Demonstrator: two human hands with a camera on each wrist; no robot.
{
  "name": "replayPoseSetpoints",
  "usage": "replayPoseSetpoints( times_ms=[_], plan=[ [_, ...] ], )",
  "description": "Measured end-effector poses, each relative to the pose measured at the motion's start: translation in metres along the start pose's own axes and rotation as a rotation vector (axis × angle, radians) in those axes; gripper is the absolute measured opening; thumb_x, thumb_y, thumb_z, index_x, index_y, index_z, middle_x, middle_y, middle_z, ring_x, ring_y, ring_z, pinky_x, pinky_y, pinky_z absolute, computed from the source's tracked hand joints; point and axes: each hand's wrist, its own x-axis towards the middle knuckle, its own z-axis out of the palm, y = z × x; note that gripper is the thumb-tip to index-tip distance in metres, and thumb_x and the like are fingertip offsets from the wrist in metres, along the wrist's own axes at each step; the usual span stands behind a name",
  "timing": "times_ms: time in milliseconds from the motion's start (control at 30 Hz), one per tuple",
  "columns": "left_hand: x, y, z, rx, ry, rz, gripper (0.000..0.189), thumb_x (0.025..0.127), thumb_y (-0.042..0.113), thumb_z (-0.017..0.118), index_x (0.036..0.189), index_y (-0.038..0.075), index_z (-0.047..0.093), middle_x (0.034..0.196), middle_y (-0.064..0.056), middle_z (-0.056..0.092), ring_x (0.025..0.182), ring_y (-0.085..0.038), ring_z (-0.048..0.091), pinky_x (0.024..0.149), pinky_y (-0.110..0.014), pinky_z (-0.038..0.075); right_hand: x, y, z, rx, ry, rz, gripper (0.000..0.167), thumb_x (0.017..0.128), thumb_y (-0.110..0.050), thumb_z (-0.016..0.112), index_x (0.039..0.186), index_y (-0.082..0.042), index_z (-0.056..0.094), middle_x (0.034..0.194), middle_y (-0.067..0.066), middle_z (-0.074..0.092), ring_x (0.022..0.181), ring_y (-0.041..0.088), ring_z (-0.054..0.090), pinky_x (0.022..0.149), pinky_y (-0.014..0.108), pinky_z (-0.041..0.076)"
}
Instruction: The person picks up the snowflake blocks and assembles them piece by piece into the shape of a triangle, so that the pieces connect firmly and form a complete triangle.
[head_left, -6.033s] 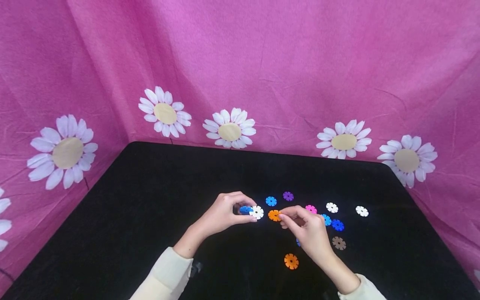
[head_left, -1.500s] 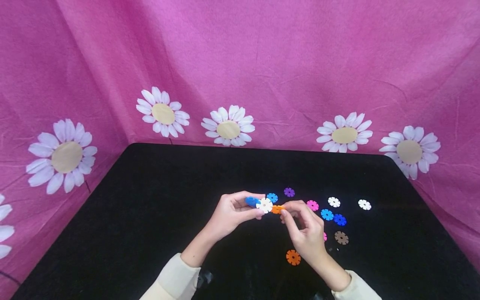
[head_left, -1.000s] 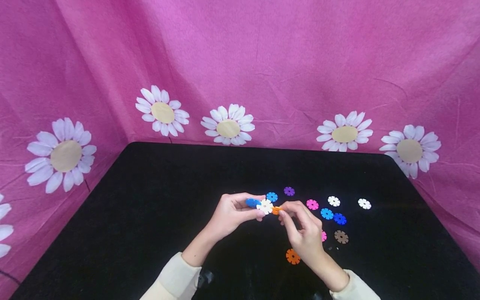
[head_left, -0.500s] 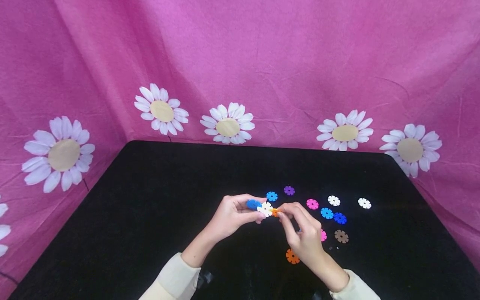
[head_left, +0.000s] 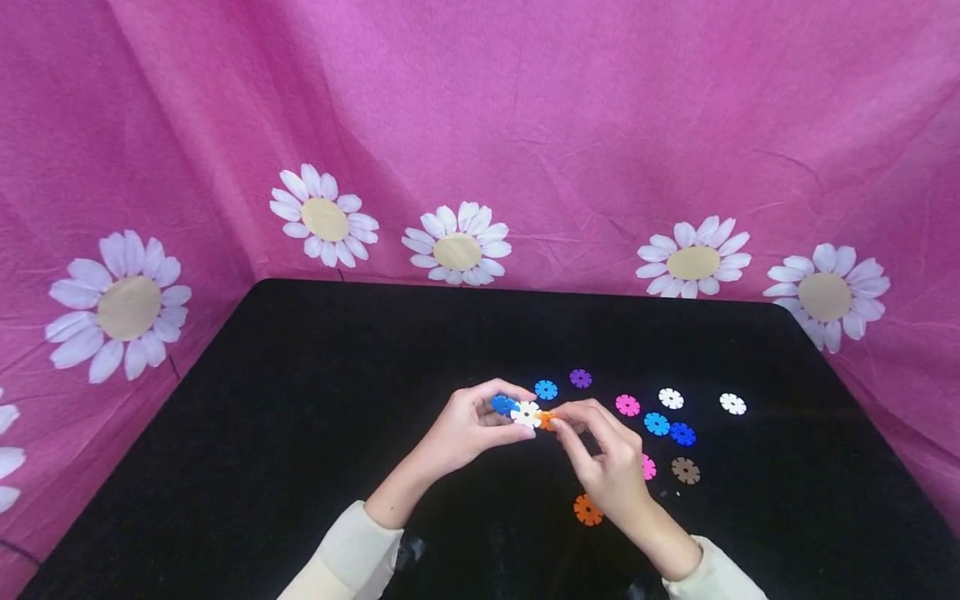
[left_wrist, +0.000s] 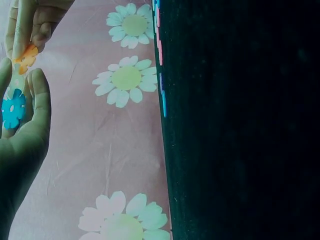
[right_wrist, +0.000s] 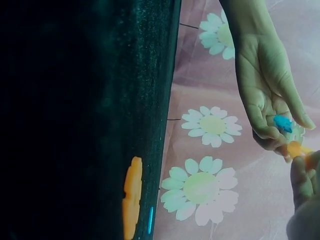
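Observation:
Above the black table, my left hand (head_left: 467, 429) grips a white notched interlocking disc (head_left: 526, 414) between thumb and fingers. A blue notched disc (head_left: 504, 405) is joined to its left side, inside the hand's curve. My right hand (head_left: 613, 458) pinches an orange notched disc (head_left: 546, 422) at the right edge of the white one. The left wrist view shows the blue disc (left_wrist: 14, 109) face-on and the orange disc (left_wrist: 26, 59) tilted. In the right wrist view the orange disc (right_wrist: 296, 149) meets the pale one. Fingertips partly hide where they meet, so how deep the slots sit is unclear.
Loose discs lie on the table (head_left: 337, 375): a light blue disc (head_left: 546, 389), a purple disc (head_left: 581, 378), a pink disc (head_left: 627, 405), a brown disc (head_left: 686, 470), an orange disc (head_left: 588, 509) and several others, mostly right. A pink flowered cloth (head_left: 525, 125) hangs behind.
Six seconds ago the orange disc was apart from the white one; my right hand has brought it left against the white disc's edge and tilted it. Both hands have barely moved in the last second.

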Motion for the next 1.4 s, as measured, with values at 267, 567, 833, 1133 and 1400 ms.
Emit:
replayPoseSetpoints(
  times_ms=[267, 567, 833, 1133, 1400],
  plan=[
    [-0.001, 0.000, 0.003, 0.057, -0.010, -0.013, 0.034, 0.086, 0.021, 0.075, 0.118, 0.015, 0.064, 0.115, -0.006, 0.067, 0.095, -0.018, 0.065, 0.080, -0.028, 0.058, 0.002, -0.004, 0.000, 0.025, -0.035, 0.065, 0.030, 0.070, 0.014, 0.077, 0.095, 0.000, 0.068, 0.085, 0.014, 0.070, 0.072, 0.008, 0.068, 0.072, 0.011, 0.054],
    [0.000, 0.004, -0.001, 0.044, 0.041, 0.029, 0.032, 0.087, 0.020, 0.073, 0.116, 0.011, 0.062, 0.115, -0.011, 0.066, 0.094, -0.017, 0.067, 0.082, -0.030, 0.059, -0.004, 0.005, -0.030, -0.200, -0.251, 0.189, 0.026, 0.072, 0.001, 0.082, 0.095, -0.006, 0.071, 0.086, 0.004, 0.075, 0.072, 0.007, 0.070, 0.066, 0.015, 0.056],
    [0.000, 0.004, -0.004, 0.017, 0.063, 0.026, 0.031, 0.087, 0.017, 0.073, 0.115, 0.011, 0.063, 0.114, -0.010, 0.067, 0.092, -0.016, 0.069, 0.083, -0.029, 0.059, -0.016, 0.008, -0.055, -0.219, -0.715, 0.354, 0.019, 0.080, -0.013, 0.079, 0.098, -0.008, 0.072, 0.089, 0.003, 0.074, 0.073, -0.001, 0.065, 0.066, 0.016, 0.056],
    [0.000, 0.006, -0.008, 0.025, 0.055, 0.040, 0.032, 0.087, 0.017, 0.073, 0.117, 0.009, 0.062, 0.114, -0.013, 0.067, 0.092, -0.017, 0.069, 0.081, -0.030, 0.059, -0.023, 0.011, -0.064, -0.202, -0.945, 0.331, 0.025, 0.078, -0.016, 0.081, 0.100, -0.007, 0.074, 0.086, -0.002, 0.067, 0.067, -0.012, 0.051, 0.061, 0.010, 0.050],
    [-0.002, 0.007, -0.009, 0.023, 0.056, 0.022, 0.032, 0.088, 0.016, 0.072, 0.116, 0.010, 0.061, 0.114, -0.011, 0.066, 0.093, -0.017, 0.067, 0.081, -0.030, 0.059, -0.022, 0.010, -0.063, -0.123, -0.887, 0.415, 0.010, 0.082, -0.013, 0.077, 0.091, -0.013, 0.073, 0.085, -0.001, 0.074, 0.068, -0.009, 0.060, 0.063, 0.011, 0.052]
  ],
)
